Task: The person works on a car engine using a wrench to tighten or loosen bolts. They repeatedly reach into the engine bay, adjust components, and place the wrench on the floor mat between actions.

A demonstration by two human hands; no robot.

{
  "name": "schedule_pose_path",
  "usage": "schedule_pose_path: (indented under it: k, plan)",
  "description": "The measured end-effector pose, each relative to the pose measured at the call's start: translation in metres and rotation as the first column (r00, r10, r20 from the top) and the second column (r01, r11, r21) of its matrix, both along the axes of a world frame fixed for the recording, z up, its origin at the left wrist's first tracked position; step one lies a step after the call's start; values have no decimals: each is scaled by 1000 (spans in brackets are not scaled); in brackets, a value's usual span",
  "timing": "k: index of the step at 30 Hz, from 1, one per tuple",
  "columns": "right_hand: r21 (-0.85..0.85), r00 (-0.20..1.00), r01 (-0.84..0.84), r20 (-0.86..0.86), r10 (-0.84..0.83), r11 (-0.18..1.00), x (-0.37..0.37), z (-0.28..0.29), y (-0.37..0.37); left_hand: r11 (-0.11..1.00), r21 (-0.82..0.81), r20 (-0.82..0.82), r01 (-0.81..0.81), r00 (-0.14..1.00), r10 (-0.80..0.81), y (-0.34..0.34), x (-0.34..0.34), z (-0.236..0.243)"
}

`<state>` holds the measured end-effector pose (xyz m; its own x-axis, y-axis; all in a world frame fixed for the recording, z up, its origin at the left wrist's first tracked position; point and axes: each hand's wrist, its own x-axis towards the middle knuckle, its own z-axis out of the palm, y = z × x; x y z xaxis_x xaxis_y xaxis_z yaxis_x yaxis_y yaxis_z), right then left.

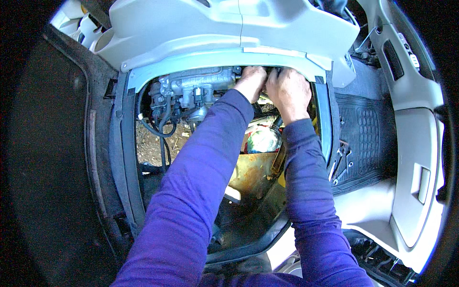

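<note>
Both my arms, in purple sleeves, reach down into an opening in a vehicle floor that shows an engine (pixel 203 81). My left hand (pixel 252 82) is closed at the far edge of the opening, just right of the engine's metal top. Close beside it, my right hand (pixel 290 93) is curled with its knuckles up. The fingertips of both hands are hidden, and what they grip cannot be made out. Below my right wrist lie a ribbed hose (pixel 260 123) and a shiny rounded container (pixel 264 139).
A pale blue metal rim (pixel 215 58) frames the opening, with grey plastic trim (pixel 191 31) beyond it. Wrenches (pixel 340 165) lie on a black rubber mat (pixel 366 134) at right, near an open door (pixel 416 158). A rusty metal plate (pixel 253 174) sits lower inside the opening.
</note>
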<state>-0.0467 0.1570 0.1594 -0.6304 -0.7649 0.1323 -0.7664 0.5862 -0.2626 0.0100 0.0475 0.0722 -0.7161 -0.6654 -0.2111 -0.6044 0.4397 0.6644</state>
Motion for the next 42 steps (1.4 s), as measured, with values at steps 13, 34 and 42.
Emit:
schedule_pose_path:
  k: [13,34,42]
  plan:
    - [419,966,-100,260,-14,903,2,4,20,921,-359,114,148,987,-114,4,0,-13]
    - [-256,997,-51,-64,36,965,2,0,5,843,447,-223,-300,875,429,17,10,26]
    - [303,975,-94,221,26,948,13,1,38,913,382,-296,-142,917,266,14,-5,6]
